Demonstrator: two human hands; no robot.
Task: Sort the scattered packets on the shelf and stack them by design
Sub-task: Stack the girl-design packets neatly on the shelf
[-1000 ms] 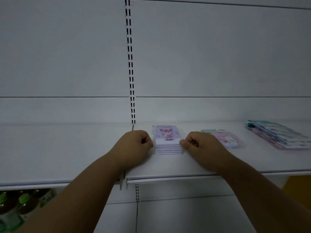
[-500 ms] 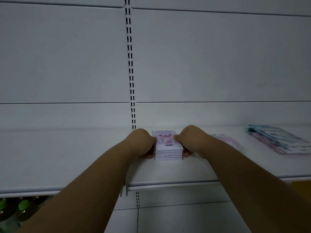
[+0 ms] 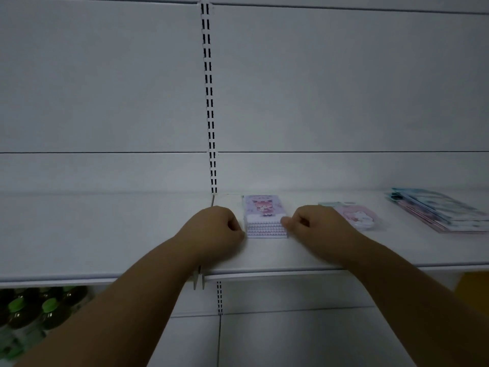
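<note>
Both grips curled, left hand point(image 3: 214, 229) and right hand point(image 3: 315, 229) flanking purple packet stack point(image 3: 266, 221) on shelf point(image 3: 105, 234).

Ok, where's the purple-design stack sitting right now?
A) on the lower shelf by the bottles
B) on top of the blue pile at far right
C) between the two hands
C: the purple stack lies on the shelf between the left hand and the right hand.

The shelf point(image 3: 105, 234) is plain white. The stack of packets point(image 3: 265, 218) is lilac with a pink-haired cartoon figure on top. The single packet point(image 3: 357, 217) is pale pink. Toward the shelf's right edge, the fanned pile point(image 3: 436, 210) shows teal and pink. Below, the bottles point(image 3: 39, 308) have green caps.
</note>
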